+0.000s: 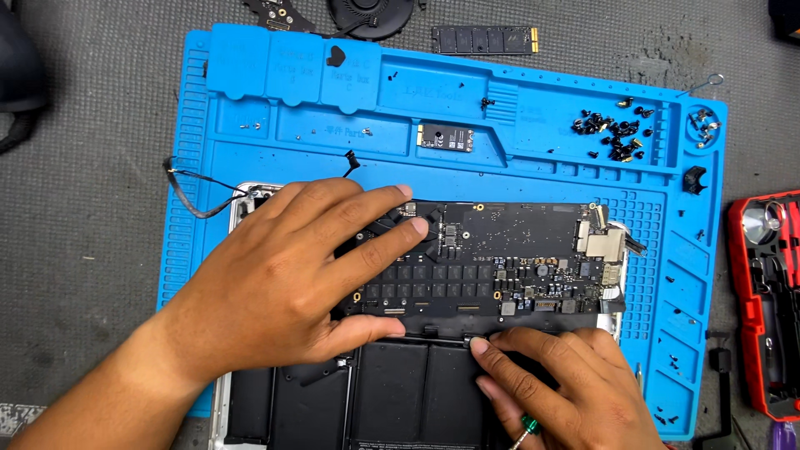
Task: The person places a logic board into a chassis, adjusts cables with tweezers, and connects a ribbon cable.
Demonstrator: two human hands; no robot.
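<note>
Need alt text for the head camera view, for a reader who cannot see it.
Two bare hands work on an opened laptop lying on a blue repair mat: the left hand lies flat on its dark circuit board, and the right hand fingers the board's lower edge. Loose black screws fill a mat tray.

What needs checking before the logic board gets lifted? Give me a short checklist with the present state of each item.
1. Left hand steadies the logic board: ok, it lies flat over the board's left part.
2. Right hand clear of the board: not ok, its fingertips touch the lower edge.
3. Screwdriver with the green handle put down: not ok, it sits in the right hand.
4. Loose screws kept off the board: ok, heaped in the blue mat tray.
5. Connectors unplugged: cannot tell.
6. Battery cells uncovered below the board: ok.
</note>
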